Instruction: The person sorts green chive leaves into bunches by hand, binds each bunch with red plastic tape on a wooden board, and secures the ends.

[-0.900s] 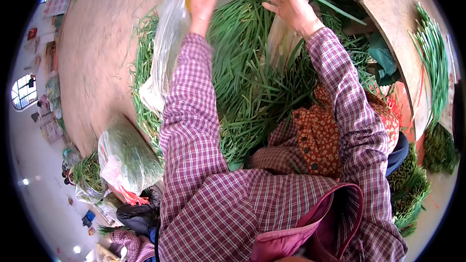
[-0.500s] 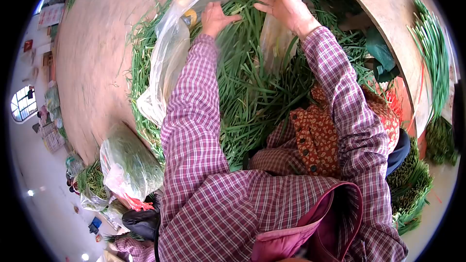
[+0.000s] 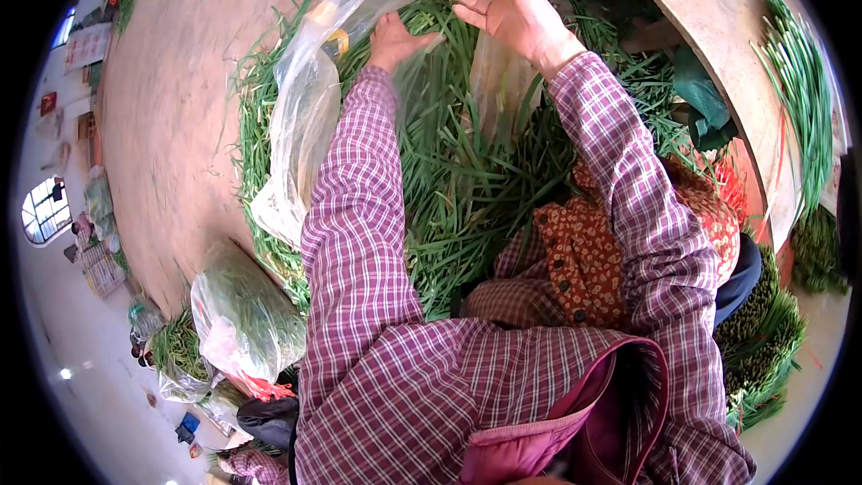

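A large clear plastic bag (image 3: pixel 296 117) stands with its mouth spread wide at the top of the view. Long flat green leaves (image 3: pixel 449 171), chive-like, lie in a heap inside and around it. Low over the leaves, within the bag's mouth, is my left hand (image 3: pixel 391 41), thumb stretched away from the fingers and nothing visible in it. To its right, my right hand (image 3: pixel 521 22) is raised beside the bag's rim, palm showing and fingers spread. One green leaf passes behind its fingers; whether they touch it I cannot tell.
Another filled plastic bag (image 3: pixel 247 314) with red ties sits at lower left. At right, a bundle of long green stalks (image 3: pixel 799 108) lies on a board (image 3: pixel 709 9), with stacked bundles (image 3: pixel 763 350) below. A dark green cloth or bag (image 3: pixel 705 103) hangs near the board's edge.
My right hand has shifted slightly left and down. The leaf by it now slants upward behind the fingers. My left hand stays almost in place inside the bag's mouth.
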Tool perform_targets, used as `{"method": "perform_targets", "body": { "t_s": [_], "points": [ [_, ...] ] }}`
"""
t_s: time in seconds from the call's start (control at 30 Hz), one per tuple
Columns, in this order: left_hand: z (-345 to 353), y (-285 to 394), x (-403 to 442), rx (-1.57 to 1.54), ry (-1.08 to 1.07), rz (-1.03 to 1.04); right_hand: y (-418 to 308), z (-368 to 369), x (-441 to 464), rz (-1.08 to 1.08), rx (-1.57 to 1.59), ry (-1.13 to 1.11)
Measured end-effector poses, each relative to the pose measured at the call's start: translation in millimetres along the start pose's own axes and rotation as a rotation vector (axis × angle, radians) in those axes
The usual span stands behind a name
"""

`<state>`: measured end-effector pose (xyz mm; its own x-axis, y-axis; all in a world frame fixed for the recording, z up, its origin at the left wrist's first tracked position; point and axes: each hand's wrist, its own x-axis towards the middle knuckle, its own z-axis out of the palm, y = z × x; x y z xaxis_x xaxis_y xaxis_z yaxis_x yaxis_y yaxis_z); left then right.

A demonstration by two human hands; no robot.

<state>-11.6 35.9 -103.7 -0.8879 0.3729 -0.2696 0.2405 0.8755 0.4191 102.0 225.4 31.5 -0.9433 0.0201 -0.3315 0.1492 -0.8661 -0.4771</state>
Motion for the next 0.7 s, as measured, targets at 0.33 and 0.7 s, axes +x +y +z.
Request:
{"method": "perform_targets", "body": {
  "t_s": [0.33, 0.7],
  "points": [
    [-16.8, 17.0, -36.7, 0.149, 0.016, 0.127, -11.8, -2.5, -0.2, -0.033, -0.059, 0.054],
    [-9.4, 8.4, -27.3, 0.181, -0.062, 0.096, -3.3, -18.3, 6.4, -0.115, -0.377, 0.037]
  ]
}}
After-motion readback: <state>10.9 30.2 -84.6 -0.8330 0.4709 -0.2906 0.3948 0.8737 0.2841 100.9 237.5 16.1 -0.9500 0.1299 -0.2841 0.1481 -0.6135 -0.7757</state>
